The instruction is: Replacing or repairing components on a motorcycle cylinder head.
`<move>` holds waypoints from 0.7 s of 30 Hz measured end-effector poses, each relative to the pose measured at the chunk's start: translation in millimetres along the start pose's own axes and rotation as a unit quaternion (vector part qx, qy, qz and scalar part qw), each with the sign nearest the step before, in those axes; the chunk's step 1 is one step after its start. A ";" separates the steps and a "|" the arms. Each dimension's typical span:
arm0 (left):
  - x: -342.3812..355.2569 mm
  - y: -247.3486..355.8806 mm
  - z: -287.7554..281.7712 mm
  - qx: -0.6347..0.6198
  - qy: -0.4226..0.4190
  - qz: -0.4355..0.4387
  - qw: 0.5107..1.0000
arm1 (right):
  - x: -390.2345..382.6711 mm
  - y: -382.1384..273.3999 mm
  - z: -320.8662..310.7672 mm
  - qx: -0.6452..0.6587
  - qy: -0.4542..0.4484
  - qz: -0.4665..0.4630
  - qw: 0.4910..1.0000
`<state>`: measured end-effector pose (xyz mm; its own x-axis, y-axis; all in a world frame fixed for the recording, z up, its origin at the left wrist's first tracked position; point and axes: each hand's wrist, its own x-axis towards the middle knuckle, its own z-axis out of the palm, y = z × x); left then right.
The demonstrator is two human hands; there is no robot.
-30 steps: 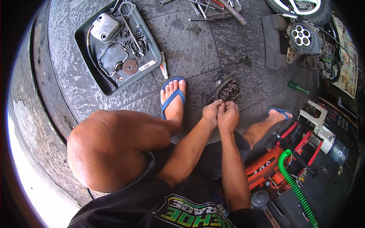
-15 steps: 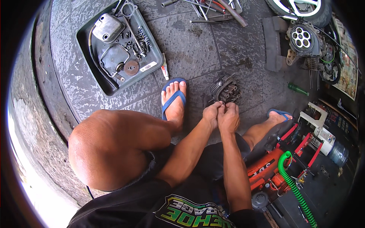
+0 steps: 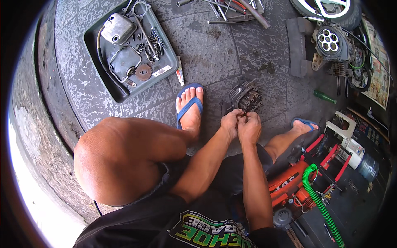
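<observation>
A dark, greasy engine cylinder head lies on the grey tiled floor in front of me. At its near edge my left hand and my right hand meet with fingertips pinched together. Whatever small part they pinch is hidden by the fingers. To the left of my foot stands a dark tray of loose engine parts. In it are a silver metal cover, a toothed sprocket, a wire-like gasket and several bolts and springs.
A small white-and-red tube rests beside the tray. Metal tools lie in a holder at the top. An engine block, a wheel and a green bottle are on the right. Nearer are a red-orange compressor and a coiled green hose.
Both hands stay at the cylinder head's near edge, with only slight finger movement. The view has shifted a little; nothing else visibly differs.
</observation>
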<state>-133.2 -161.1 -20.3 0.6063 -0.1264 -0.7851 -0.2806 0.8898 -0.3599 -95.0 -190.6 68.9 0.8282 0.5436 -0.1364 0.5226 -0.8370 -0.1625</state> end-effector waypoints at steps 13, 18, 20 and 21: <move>-3.9 -3.8 8.1 -0.019 0.006 -0.014 1.000 | 5.0 -3.8 1.1 -0.084 -0.034 0.010 0.996; 1.9 -1.1 0.0 -0.011 -0.003 0.014 1.000 | 6.4 -4.6 2.9 -0.093 -0.050 -0.005 0.994; -4.3 1.1 0.4 0.057 0.028 0.046 0.997 | 8.0 -3.9 1.2 -0.087 -0.056 0.004 0.995; -8.2 1.1 3.8 0.057 0.028 0.045 0.997 | 8.4 -3.7 0.2 -0.079 -0.061 0.014 0.995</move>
<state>-135.7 -157.3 -12.3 0.5396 -0.0645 -0.8394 -0.2447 0.9420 -0.2297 -90.1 -182.9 68.1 0.8172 0.5151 -0.2585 0.5324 -0.8465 -0.0034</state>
